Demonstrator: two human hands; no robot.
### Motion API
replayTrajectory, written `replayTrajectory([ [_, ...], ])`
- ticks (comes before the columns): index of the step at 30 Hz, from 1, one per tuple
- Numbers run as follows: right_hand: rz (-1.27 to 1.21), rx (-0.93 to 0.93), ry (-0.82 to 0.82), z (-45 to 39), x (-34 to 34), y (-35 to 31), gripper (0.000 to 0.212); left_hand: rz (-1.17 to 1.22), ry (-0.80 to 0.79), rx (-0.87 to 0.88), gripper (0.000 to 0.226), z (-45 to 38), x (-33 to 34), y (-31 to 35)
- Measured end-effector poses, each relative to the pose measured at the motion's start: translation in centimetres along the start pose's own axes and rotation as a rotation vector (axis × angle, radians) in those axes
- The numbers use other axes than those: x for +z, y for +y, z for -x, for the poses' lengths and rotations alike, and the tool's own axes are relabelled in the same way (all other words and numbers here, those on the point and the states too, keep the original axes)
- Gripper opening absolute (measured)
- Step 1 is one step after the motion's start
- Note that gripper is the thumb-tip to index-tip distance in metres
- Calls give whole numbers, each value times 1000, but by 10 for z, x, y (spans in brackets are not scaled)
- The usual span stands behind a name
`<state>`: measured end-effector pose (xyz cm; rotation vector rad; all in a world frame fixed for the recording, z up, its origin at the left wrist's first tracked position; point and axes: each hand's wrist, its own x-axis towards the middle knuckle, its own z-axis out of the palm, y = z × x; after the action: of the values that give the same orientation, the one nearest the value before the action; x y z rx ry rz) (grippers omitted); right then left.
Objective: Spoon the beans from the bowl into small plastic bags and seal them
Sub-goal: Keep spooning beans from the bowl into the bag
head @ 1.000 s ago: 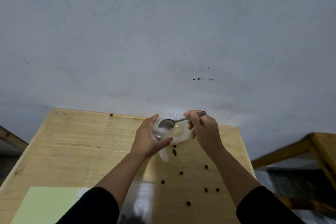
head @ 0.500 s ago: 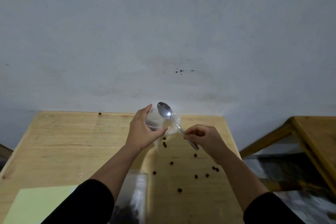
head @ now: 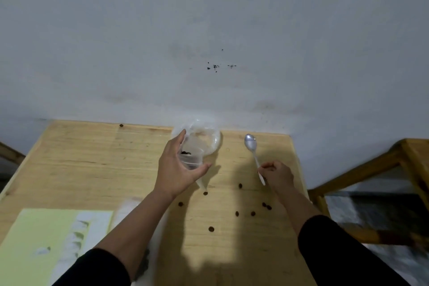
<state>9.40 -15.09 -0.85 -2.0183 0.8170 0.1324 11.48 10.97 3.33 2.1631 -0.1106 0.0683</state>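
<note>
A clear bowl (head: 212, 144) stands at the far edge of the wooden table (head: 92, 158). My left hand (head: 178, 167) holds a small clear plastic bag (head: 191, 158) with a few dark beans (head: 186, 153) in it, right beside the bowl. My right hand (head: 277, 174) pinches the handle of a metal spoon (head: 251, 146), which lies low over the table to the right of the bowl. The spoon's bowl looks empty. Several loose beans (head: 236, 213) lie scattered on the table in front of my hands.
A pale green sheet (head: 34, 239) with clear bags (head: 92, 227) on it lies at the near left. One bean (head: 121, 125) sits at the far table edge. A grey wall rises behind the table. Another wooden frame (head: 371, 169) stands to the right.
My right hand has taken the spoon out of the bowl and moved it right and down toward the table. My left hand keeps holding the bag by the bowl.
</note>
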Motion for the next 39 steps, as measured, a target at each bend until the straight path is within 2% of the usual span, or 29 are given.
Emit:
replayTrajectory([
  [8,174,-101,15,-16,6,9,14,-2,19,-40,103,8,9,10],
  [10,166,-132,43,-13,6,2,14,-3,21,-39,103,9,9,14],
  [12,101,-185,65,-6,9,-12,22,-3,20,-37,104,9,9,19],
  [14,-51,-247,-11,10,12,-37,31,13,25,-32,103,9,7,24],
  [17,-318,-356,-266,48,15,-84,20,35,32,-2,103,9,3,31],
  [20,-285,-382,-411,77,22,-117,17,59,23,48,107,7,-5,38],
  [24,-156,-411,-373,97,26,-151,14,96,-15,67,119,6,-32,41],
  [27,-14,-444,-332,116,28,-174,13,212,-8,18,103,5,-62,32],
  [30,-44,-445,-354,134,39,-190,12,324,14,3,72,8,-95,26],
  [32,-82,-452,-357,147,49,-195,18,381,69,-11,50,9,-114,24],
  [35,-271,-421,-347,168,62,-192,29,481,164,-45,24,11,-136,17],
  [37,-448,-437,-364,184,70,-183,17,547,203,-76,19,16,-145,10],
  [39,-511,-479,-294,196,78,-174,21,609,238,-107,19,23,-152,4],
])
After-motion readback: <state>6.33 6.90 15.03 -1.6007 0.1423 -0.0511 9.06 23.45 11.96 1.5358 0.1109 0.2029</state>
